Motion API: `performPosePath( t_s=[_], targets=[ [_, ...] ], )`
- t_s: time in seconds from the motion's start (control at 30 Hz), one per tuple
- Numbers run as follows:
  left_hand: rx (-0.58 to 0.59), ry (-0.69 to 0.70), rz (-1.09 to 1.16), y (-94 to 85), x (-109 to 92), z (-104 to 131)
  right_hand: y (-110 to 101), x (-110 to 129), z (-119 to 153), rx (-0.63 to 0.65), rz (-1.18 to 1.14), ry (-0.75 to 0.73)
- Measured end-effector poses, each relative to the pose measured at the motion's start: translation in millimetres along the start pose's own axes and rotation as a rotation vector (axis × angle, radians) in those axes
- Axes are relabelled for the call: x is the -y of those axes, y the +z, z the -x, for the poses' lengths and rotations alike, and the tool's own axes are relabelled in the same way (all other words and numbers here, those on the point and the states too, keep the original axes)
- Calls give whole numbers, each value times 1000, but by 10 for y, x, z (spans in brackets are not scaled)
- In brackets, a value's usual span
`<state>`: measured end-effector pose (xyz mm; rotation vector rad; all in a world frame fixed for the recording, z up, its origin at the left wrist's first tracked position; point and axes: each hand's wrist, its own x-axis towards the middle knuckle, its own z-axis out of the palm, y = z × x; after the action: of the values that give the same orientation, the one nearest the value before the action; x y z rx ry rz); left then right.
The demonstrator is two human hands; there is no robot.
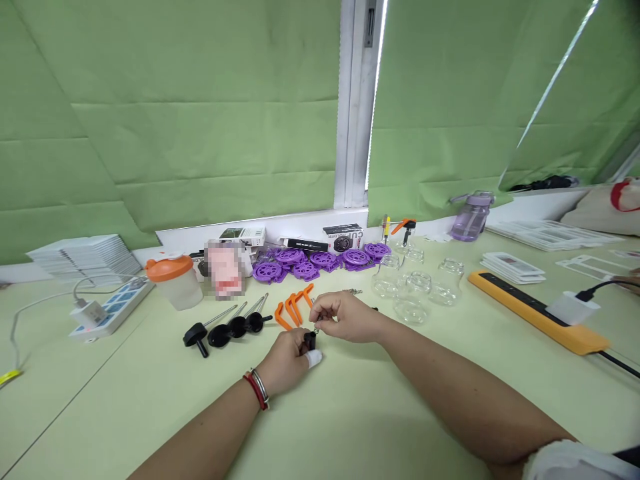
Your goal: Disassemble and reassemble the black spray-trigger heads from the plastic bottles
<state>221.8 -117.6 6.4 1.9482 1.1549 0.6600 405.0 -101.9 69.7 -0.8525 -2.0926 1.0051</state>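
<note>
My left hand, with white tape round the thumb and bracelets at the wrist, holds a small black part upright. Just above it, my right hand pinches a small metal spring over the part's top end. Behind my hands lie several orange handles. To the left are several black round pieces with metal rods. More springs lie beyond my right hand, and clear glass jars stand to its right.
Purple wheel-shaped pieces are heaped at the back near boxes. An orange-lidded cup and a white power strip stand left. At right are an orange power strip, a purple bottle and another person's hand.
</note>
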Motion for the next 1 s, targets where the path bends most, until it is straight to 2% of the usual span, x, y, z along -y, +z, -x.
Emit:
performPosePath(
  t_s=[0.13,0.47,0.83,1.0],
  targets=[
    [-8,2,-22,-3,-8,1,44,-9,-3,-7,22,-27],
    [-5,-12,-29,-3,-8,-12,140,11,-22,-122,-18,-45],
    [6,26,-8,-9,-46,-7,191,-63,-7,-82,24,14],
    [12,35,16,0,-24,-13,199,-152,-19,-57,106,-63]
  ],
)
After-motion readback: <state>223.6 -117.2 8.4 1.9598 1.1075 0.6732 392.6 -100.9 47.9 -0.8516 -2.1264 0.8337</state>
